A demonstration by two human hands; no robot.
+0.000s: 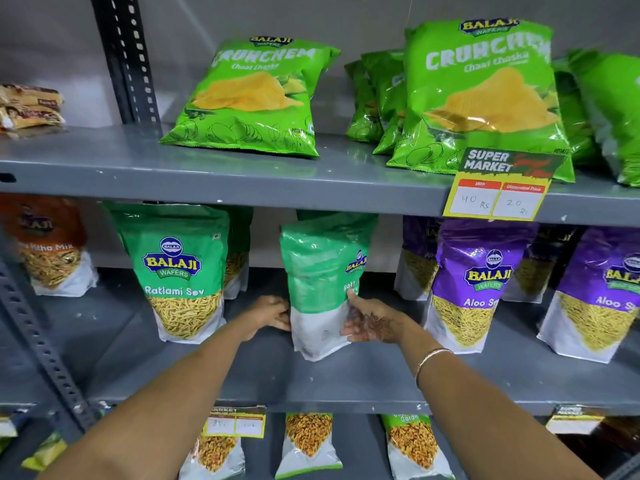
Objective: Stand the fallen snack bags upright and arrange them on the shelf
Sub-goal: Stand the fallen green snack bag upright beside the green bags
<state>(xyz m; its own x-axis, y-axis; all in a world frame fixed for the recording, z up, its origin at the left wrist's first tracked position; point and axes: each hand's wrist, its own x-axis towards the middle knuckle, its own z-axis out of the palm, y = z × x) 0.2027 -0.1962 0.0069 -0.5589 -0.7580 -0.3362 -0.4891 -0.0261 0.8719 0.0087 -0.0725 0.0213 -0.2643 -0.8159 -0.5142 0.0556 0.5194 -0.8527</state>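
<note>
I am holding a green Ratlami Sev bag (pixel 323 289) with both of my hands on the middle shelf (pixel 346 382). The bag stands up on its white bottom and is turned a bit, so I see its side and only part of the name. My left hand (pixel 272 313) presses on the left side of the bag, low down, with the fingers curled in against it. My right hand (pixel 372 320) is flat on the right side, with the thumb up on the green part and dark drawn patterns on its back. A thin gold bangle (pixel 429 363) sits on my right wrist. To the left of my bag, with a gap between them, another Ratlami Sev bag (pixel 181 271) stands straight and faces me. More green bags stand behind them, but I cannot see them well. Far left is an orange mix bag (pixel 48 244). To the right stand purple Aloo Sev bags (pixel 474 282), one near my right hand and one more at the edge. On the top shelf (pixel 173 171) a green Crunchem chips bag (pixel 256 98) leans back, and a bigger-looking one (pixel 485 95) stands to the right with more green bags around it. A yellow price tag (pixel 498 188) hangs on the front of that shelf. Below my arms, smaller snack bags (pixel 308 445) stand on the bottom shelf.
</note>
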